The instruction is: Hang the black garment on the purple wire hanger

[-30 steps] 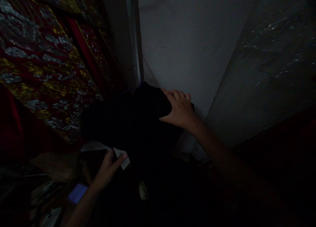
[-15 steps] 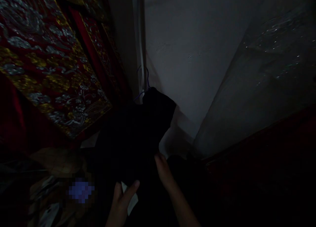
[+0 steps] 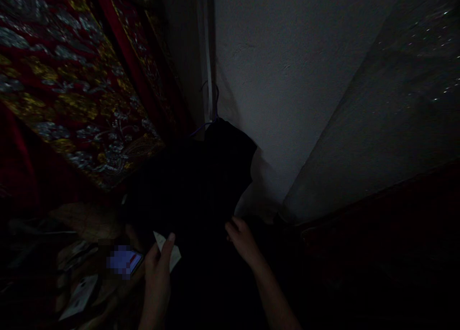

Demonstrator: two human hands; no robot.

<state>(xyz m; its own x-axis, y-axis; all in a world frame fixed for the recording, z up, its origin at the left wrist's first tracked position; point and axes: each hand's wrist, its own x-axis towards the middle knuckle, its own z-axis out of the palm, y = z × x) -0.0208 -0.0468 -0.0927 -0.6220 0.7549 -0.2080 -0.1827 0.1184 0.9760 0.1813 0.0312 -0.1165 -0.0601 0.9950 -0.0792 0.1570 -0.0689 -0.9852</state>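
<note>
A black garment (image 3: 194, 186) hangs in dim light from a thin purple hanger (image 3: 217, 97). My left hand (image 3: 158, 267) is closed on a pale flat piece (image 3: 173, 258), pinched under the thumb; whether it is paper or cloth I cannot tell. Dark fabric lies behind that hand. On the other side, my right hand (image 3: 242, 239) has its fingers curled at the right edge of the black garment, apparently gripping the cloth. The fingertips and the garment's folds are lost in the darkness.
Red fabric with gold and silver embroidery (image 3: 79, 95) hangs at the left. A pale wall (image 3: 287, 71) rises behind, with a narrow vertical strip (image 3: 209, 57). A lit phone screen (image 3: 124, 261) and a whitish flat object (image 3: 79, 296) are at lower left. Translucent sheeting (image 3: 388, 109) covers the right.
My left hand has moved left and up with the pale piece. My right hand has shifted slightly, its fingers more curled. The view has shifted a little.
</note>
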